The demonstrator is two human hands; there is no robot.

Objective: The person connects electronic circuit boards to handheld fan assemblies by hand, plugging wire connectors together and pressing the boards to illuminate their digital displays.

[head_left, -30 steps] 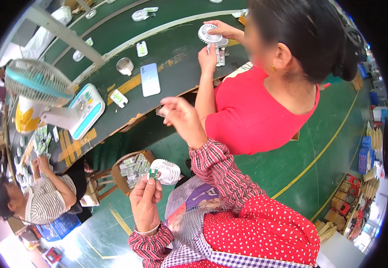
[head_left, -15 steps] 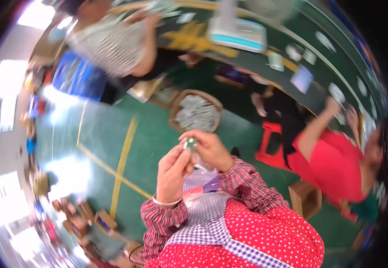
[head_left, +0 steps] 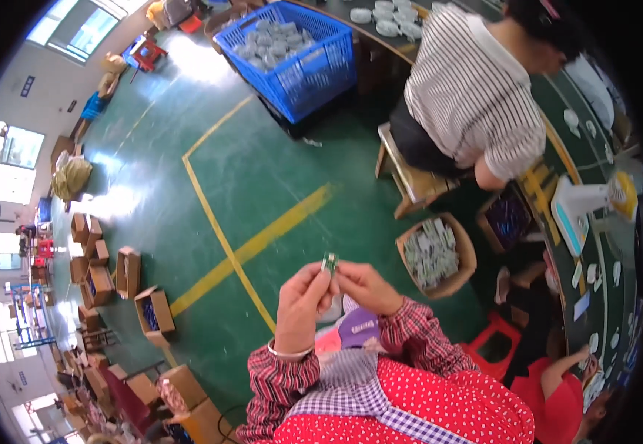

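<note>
A small green circuit board (head_left: pixel 329 262) with pale parts on it sticks up between my fingertips in front of my apron. My left hand (head_left: pixel 299 307) is closed on it, thumb and fingers pinching its lower end. My right hand (head_left: pixel 368 287) meets it from the other side, its fingertips also closed at the board. Part of the board is hidden behind the fingers. Just below my hands is something whitish (head_left: pixel 332 311), partly covered; what it is I cannot make out.
A carton (head_left: pixel 463 277) of pale packets stands on the floor ahead right, beside a seated person in stripes (head_left: pixel 477 96). Another person in red (head_left: pixel 551 399) works at the long bench (head_left: pixel 591 296). A blue crate (head_left: pixel 314 81) stands far ahead; several cartons (head_left: pixel 127 274) are at left.
The view has swung to the left, so the striped person and carton now appear farther right. Both hands still hold the circuit board, which now stands a little higher above the fingertips.
</note>
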